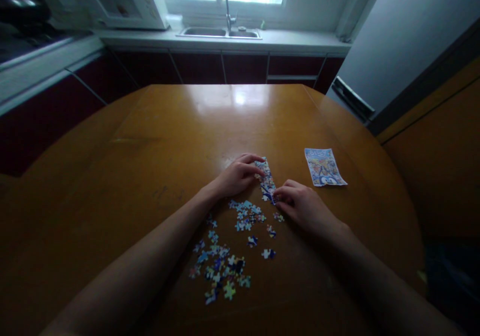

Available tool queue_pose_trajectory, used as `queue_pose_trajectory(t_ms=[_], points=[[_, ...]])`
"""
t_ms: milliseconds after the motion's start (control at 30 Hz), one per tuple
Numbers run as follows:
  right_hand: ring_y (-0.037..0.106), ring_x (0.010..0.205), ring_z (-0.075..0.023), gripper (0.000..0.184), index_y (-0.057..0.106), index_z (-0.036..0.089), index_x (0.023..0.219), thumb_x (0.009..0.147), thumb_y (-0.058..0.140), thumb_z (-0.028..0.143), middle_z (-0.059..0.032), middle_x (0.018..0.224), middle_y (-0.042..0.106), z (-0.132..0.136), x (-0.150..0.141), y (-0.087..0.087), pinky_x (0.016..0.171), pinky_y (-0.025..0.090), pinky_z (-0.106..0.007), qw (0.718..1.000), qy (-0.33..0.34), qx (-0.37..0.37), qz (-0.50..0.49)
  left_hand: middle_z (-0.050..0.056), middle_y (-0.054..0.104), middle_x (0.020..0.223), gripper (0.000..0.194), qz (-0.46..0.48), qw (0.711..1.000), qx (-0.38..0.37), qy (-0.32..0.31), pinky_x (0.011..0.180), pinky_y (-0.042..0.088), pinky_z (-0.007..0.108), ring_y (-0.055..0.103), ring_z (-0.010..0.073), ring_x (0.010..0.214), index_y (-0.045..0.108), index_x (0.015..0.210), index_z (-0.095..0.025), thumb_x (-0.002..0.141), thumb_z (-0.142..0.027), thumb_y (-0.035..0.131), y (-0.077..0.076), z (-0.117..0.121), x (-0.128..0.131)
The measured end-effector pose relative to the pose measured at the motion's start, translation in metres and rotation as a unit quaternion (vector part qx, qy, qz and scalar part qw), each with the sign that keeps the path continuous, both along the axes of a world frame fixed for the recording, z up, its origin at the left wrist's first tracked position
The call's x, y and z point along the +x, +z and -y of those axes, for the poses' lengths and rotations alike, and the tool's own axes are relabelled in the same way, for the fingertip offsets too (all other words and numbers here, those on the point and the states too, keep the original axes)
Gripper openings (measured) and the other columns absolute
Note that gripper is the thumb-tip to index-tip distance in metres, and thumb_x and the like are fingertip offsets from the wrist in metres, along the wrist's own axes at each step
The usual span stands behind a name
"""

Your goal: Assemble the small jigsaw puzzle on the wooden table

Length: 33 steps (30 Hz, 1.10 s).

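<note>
A narrow strip of joined jigsaw puzzle pieces (267,177) lies on the wooden table between my hands. My left hand (242,173) rests at its left side, fingers stretched out and touching the strip's upper part. At the strip's lower right end, my right hand (300,202) has its thumb and fingers pinched together; what sits between them is too small or hidden to make out. Just below are loose light-blue puzzle pieces (245,215) in a cluster. A larger pile of mixed puzzle pieces (219,271) spreads nearer to me, with a few single pieces (268,253) to its right.
A printed picture sheet (324,167) with slightly curled edges lies right of my right hand. The brown oval table (150,126) has a glossy top. Beyond it are a counter with a sink (206,32), a microwave (125,3) and, at right, a grey refrigerator (405,41).
</note>
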State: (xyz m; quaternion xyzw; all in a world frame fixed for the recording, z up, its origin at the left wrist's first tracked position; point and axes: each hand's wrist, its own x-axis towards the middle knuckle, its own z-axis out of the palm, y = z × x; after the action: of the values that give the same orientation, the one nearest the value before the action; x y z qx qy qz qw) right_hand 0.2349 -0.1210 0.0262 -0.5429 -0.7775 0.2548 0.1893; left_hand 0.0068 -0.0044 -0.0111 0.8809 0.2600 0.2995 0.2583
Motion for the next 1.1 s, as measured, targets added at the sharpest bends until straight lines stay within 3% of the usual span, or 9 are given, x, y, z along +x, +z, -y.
queue_pose_trajectory(t_ms=[467,767,1100], points=[[0.063,0.087,-0.0183,0.014,0.069,0.023,0.101,0.088,0.065,0.02,-0.0054,0.096,0.067,0.0,-0.009,-0.002,0.078,0.049,-0.03,0.999,-0.025,0.036,-0.007,0.006,0.069,0.12,0.021,0.012,1.0,0.008,-0.006,0.104,0.047,0.048,0.058,0.0224,0.116,0.077,0.098,-0.026,0.091,-0.017,0.059,0.004,-0.004,-0.002],[0.066,0.081,-0.0191,0.012,0.07,0.02,0.097,0.092,0.059,0.024,-0.0057,0.09,0.073,-0.008,-0.011,-0.008,0.077,0.05,-0.033,0.987,-0.135,0.027,-0.087,0.008,0.067,0.122,0.025,0.025,0.999,-0.026,0.014,0.101,0.05,0.049,0.06,0.0229,0.114,0.076,0.102,-0.026,0.092,-0.015,0.056,0.002,-0.005,-0.005],[0.067,0.08,-0.0203,0.015,0.071,0.02,0.098,0.09,0.058,0.023,-0.0069,0.09,0.075,-0.013,-0.008,-0.017,0.076,0.051,-0.035,0.981,-0.159,0.012,-0.107,0.008,0.069,0.118,0.024,0.059,0.996,-0.058,0.035,0.098,0.053,0.045,0.063,0.0214,0.109,0.076,0.1,-0.024,0.09,-0.013,0.057,0.003,-0.004,-0.002]])
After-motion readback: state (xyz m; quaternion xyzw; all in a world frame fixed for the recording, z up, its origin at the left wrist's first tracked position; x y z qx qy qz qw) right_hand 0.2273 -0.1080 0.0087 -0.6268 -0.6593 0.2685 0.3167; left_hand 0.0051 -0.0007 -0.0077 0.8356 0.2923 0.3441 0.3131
